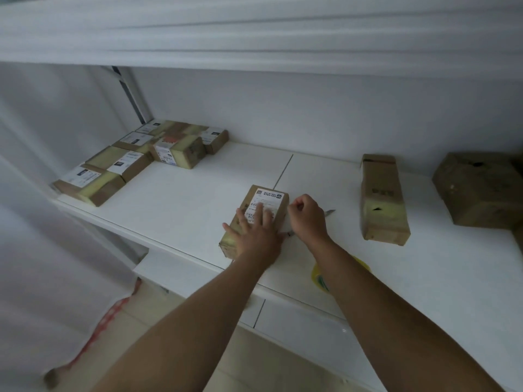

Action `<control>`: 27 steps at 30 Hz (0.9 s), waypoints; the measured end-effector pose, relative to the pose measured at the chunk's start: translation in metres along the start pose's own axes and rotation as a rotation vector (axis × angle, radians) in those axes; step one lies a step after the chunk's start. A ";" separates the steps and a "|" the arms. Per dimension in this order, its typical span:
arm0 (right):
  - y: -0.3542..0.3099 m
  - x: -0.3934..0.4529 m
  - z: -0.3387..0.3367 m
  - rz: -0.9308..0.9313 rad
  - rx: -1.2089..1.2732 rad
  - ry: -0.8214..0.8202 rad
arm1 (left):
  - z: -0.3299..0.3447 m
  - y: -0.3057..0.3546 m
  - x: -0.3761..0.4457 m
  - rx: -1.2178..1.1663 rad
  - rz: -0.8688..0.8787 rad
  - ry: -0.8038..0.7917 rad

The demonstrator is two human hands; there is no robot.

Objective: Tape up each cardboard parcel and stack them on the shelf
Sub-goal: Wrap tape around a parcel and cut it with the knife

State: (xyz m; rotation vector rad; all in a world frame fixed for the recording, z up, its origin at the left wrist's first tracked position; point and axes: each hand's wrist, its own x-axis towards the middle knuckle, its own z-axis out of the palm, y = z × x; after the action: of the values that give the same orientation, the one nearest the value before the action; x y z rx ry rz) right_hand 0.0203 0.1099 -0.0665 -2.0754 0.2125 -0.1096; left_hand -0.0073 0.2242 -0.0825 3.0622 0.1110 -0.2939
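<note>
A small brown cardboard parcel [267, 203] with a white label lies on the white shelf [175, 199]. My left hand [254, 233] presses flat on its top with straight fingers. My right hand [307, 217] is curled just right of the parcel. A thin grey cutter [329, 212] sticks out on both sides of that hand, so it seems to grip it. A yellow tape roll [318, 275] lies near the shelf's front edge, partly hidden under my right forearm.
Several taped, labelled parcels [133, 159] lie flat at the shelf's back left. A long brown parcel [382, 199] and a bulkier one [481, 188] sit to the right. An upper shelf board [254, 32] overhangs. A white sheet [42, 250] hangs at the left.
</note>
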 end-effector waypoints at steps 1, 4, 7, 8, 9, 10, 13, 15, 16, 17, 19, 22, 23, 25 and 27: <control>0.000 -0.001 0.000 -0.008 -0.010 -0.006 | 0.001 0.002 -0.001 0.031 0.006 0.013; 0.003 -0.001 0.002 -0.006 -0.024 -0.026 | 0.000 0.008 -0.004 0.154 0.003 0.015; 0.002 0.000 0.003 0.007 -0.028 -0.042 | -0.002 0.010 -0.005 0.204 0.007 0.008; 0.002 0.000 0.003 0.006 -0.037 -0.048 | -0.002 0.008 -0.005 0.155 0.002 -0.006; 0.002 0.000 0.003 0.002 -0.041 -0.057 | -0.002 0.005 -0.003 0.083 -0.007 0.001; 0.001 -0.001 0.002 0.000 -0.042 -0.068 | -0.003 0.001 -0.001 -0.011 -0.022 0.034; 0.002 -0.002 0.001 0.002 -0.049 -0.101 | -0.009 -0.022 0.003 -0.258 -0.061 0.129; 0.002 -0.003 0.002 -0.004 -0.072 -0.132 | -0.009 -0.039 0.000 -0.185 -0.056 0.033; 0.002 -0.004 0.003 -0.016 -0.093 -0.147 | -0.007 -0.045 -0.003 -0.149 -0.072 -0.027; 0.002 -0.004 0.004 -0.031 -0.117 -0.157 | -0.006 -0.048 -0.006 -0.134 -0.090 -0.057; 0.001 -0.005 0.005 -0.059 -0.153 -0.151 | -0.005 -0.046 -0.006 -0.138 -0.096 -0.035; -0.001 -0.008 0.004 -0.126 -0.211 -0.124 | -0.001 -0.048 -0.010 -0.139 -0.073 0.011; -0.001 -0.010 0.004 -0.179 -0.247 -0.110 | 0.001 -0.050 -0.012 -0.130 -0.053 0.024; 0.001 -0.012 0.006 -0.292 -0.325 -0.078 | 0.004 -0.056 -0.017 -0.127 -0.001 0.042; 0.000 -0.016 0.011 -0.367 -0.385 -0.047 | 0.004 -0.064 -0.021 -0.180 0.055 0.056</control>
State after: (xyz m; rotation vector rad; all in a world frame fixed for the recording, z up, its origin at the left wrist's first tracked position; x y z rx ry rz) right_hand 0.0067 0.1225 -0.0713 -2.4795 -0.1947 -0.2584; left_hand -0.0334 0.2865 -0.0865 2.8895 0.0523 -0.1838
